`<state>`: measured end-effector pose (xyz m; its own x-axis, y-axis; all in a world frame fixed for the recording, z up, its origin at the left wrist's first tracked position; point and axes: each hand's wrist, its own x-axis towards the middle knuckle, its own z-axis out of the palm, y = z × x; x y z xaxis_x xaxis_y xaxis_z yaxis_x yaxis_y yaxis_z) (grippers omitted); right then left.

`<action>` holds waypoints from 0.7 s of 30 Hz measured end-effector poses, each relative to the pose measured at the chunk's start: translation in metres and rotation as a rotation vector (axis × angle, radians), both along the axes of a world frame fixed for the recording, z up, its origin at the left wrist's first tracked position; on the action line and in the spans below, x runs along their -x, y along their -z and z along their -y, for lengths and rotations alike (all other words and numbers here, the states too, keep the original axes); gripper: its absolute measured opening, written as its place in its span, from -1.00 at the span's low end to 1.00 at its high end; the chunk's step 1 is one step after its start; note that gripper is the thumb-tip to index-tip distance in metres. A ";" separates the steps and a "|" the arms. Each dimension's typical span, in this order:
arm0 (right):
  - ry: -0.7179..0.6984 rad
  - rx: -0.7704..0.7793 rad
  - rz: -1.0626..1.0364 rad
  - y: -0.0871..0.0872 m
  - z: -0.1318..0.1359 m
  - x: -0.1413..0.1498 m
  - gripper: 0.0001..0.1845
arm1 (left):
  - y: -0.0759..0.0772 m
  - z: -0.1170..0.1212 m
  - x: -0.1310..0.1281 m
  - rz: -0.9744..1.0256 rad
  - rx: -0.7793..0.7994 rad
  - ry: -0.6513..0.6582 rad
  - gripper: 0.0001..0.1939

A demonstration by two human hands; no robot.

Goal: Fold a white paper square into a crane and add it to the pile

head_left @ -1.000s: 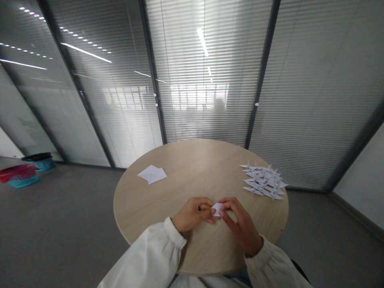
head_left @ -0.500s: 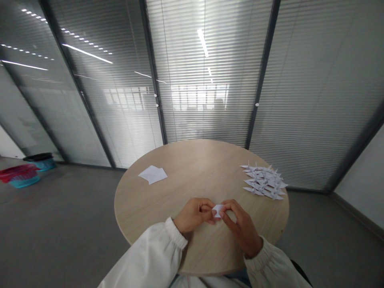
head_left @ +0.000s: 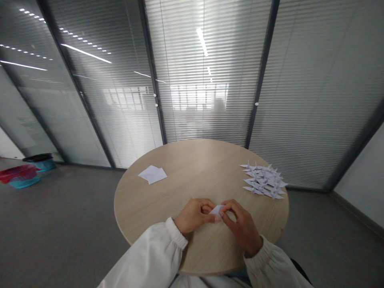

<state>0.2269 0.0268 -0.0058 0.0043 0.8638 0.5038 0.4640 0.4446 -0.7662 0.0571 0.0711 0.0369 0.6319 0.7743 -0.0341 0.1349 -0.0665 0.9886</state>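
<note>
Between my two hands is a small folded piece of white paper (head_left: 216,209), held just above the near part of the round table. My left hand (head_left: 194,215) pinches its left side, thumb along the lower edge. From the right, my right hand (head_left: 240,224) grips the other end between thumb and fingertips. The fingers cover part of the paper, so its full folded shape is hidden. On the table's right side lies a cluster of folded white paper cranes (head_left: 264,182), apart from my hands.
A few flat white paper sheets (head_left: 153,174) lie overlapping at the left of the round wooden table (head_left: 198,160). Behind it stands a glass partition with blinds (head_left: 207,124). Two bins, one with a red liner (head_left: 19,173) and one with a black liner (head_left: 39,157), are on the floor far left.
My left thumb has shifted down to the paper's lower edge, and more of the paper's slanted face shows. Both hands otherwise stay in nearly the same place.
</note>
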 end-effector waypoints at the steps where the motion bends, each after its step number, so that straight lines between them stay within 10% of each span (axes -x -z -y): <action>1: -0.001 -0.003 -0.006 0.000 0.000 0.000 -0.93 | 0.000 0.000 0.000 -0.011 -0.005 -0.011 -0.62; 21: -0.055 0.088 -0.336 0.002 -0.002 -0.002 -0.83 | 0.000 -0.001 -0.002 0.023 0.043 -0.078 -0.63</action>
<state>0.2293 0.0288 -0.0076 0.1093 0.9075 0.4055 0.1563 0.3872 -0.9086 0.0587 0.0723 0.0365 0.5704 0.8196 -0.0545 0.1147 -0.0138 0.9933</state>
